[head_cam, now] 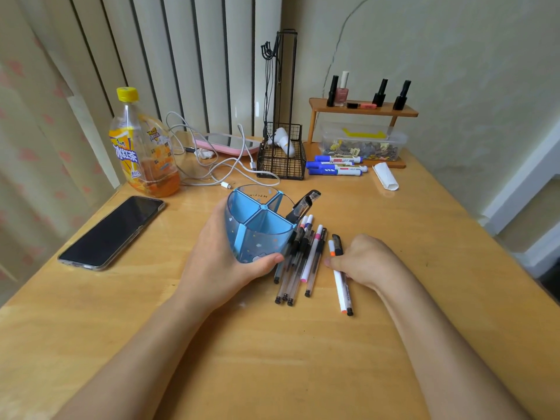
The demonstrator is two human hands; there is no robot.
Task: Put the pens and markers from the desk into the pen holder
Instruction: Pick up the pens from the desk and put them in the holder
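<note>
Right hand: our right hand point(368, 263) curls down onto two pens, an orange-tipped white pen point(338, 278) and a black-capped pen point(344, 275), thumb and fingers closing on them against the desk point(272, 374); they do not look lifted yet.
Left hand: our left hand point(218, 262) wraps the blue pen holder point(257, 228), thumb across its front, and tips it toward us so the mouth faces up and back.
Holder contents: the compartments we can see into look empty, so by our reading nothing is filed yet.
Just left of the right-hand grip: a loose bundle of pens point(298, 259) lies between our two hands, its upper ends touching the holder's right side.
Just beyond the holder: a black stapler-like object point(304, 204) sits behind its rim; we cannot tell exactly what it is.
Farther back from both grips: blue-capped markers point(336, 165) lie in a row in front of a wooden shelf point(362, 110), well apart from the holder.
Off to the left: a phone point(113, 231) and a tea bottle point(142, 147), no part of the job.
Progress: we judge this the very start; the two pens under our right hand, the bundle and the far markers all remain.
</note>
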